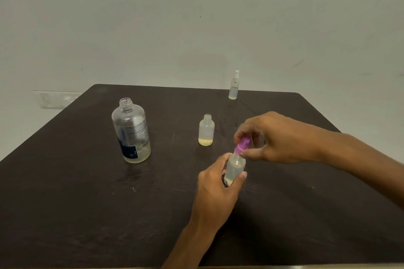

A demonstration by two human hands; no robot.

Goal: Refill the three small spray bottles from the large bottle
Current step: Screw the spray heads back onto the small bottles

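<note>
- Right now the step in hand concerns the purple spray cap (241, 146): the right hand (277, 137) pinches it between thumb and fingers (240, 132), directly above the neck of the small spray bottle (235, 168).
- Below those fingers, the left hand (216, 183) wraps the bottle's body, thumb on one side and fingers on the other, holding it upright; whether its base touches the tabletop (76, 203) I cannot tell.
- Whether the cap is being twisted on or off cannot be read from this view; the bottle shows only a little yellowish liquid near its base, so I judge it is likely coming off for filling.
- Beyond the fingertips stands an uncapped small bottle (206, 130) with a low yellowish pool, and farther off a capped clear spray bottle (234, 85).
- Well to the left of both hands the large bottle (131, 131) stands open, partly filled.
- Next, if the cap is coming off, it needs a place on the tabletop, then a free hand must reach left for the large bottle and pour slowly into a narrow neck.
</note>
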